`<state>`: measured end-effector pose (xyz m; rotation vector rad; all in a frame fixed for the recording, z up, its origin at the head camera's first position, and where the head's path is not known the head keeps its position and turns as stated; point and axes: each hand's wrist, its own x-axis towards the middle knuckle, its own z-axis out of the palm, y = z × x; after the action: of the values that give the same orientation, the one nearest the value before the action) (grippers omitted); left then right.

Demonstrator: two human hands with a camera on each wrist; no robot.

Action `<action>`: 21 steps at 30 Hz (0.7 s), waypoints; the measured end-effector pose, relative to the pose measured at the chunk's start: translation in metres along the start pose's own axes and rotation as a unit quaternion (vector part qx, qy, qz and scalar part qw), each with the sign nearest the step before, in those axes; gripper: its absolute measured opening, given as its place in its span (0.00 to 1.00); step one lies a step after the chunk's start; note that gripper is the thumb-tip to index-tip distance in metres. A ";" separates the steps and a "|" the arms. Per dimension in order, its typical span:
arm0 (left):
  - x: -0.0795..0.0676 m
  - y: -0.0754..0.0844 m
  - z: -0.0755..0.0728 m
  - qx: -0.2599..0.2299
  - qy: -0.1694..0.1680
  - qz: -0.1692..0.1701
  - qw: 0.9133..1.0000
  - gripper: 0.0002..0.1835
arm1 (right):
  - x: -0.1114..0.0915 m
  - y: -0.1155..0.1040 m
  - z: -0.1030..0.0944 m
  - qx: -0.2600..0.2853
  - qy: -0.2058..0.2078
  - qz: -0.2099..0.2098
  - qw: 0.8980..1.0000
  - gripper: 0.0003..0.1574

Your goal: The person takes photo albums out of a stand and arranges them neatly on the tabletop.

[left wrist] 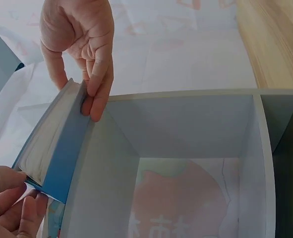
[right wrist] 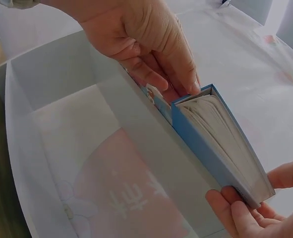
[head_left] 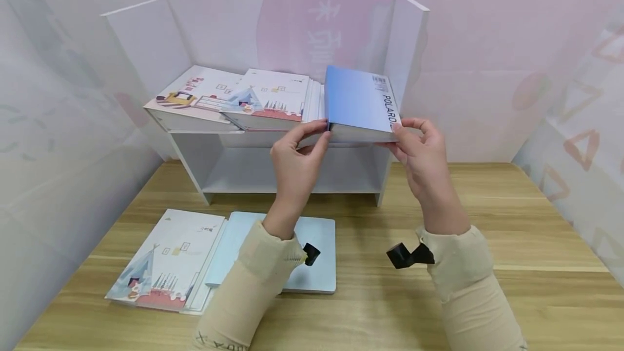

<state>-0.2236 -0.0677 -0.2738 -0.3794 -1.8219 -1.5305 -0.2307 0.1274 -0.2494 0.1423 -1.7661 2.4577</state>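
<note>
A thick blue photo album marked "POLAROID" lies at the right end of the white shelf's upper level, its page edges toward me. My right hand grips its near right corner, thumb on the cover and fingers underneath. At the near left corner, my left hand pinches the edge with thumb and fingertips. Both hands show on the album in the left wrist view. In the right wrist view its pages face the camera between blue covers. Left of it lie white illustrated albums, a tent one and a truck one.
The white shelf stands on the wooden table, with tall side panels and an open lower compartment. Front left on the table lie another tent-pattern album and a pale blue book, partly under my left forearm. Patterned cloth surrounds the table.
</note>
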 end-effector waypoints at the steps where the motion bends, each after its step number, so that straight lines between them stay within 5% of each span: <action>1: -0.001 0.000 0.000 0.002 -0.001 -0.002 1.000 0.11 | 0.000 0.001 0.000 0.005 -0.001 -0.001 1.000 0.08; 14: -0.015 -0.005 0.006 -0.023 -0.019 -0.071 0.997 0.19 | -0.011 0.008 -0.006 0.015 -0.004 -0.007 1.000 0.08; 21: -0.016 -0.005 0.005 -0.024 -0.021 -0.080 0.996 0.18 | -0.016 0.013 -0.008 0.029 0.004 -0.009 1.000 0.09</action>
<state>-0.2174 -0.0606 -0.2885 -0.2975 -1.8902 -1.6878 -0.2167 0.1304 -0.2666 0.1511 -1.6845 2.4941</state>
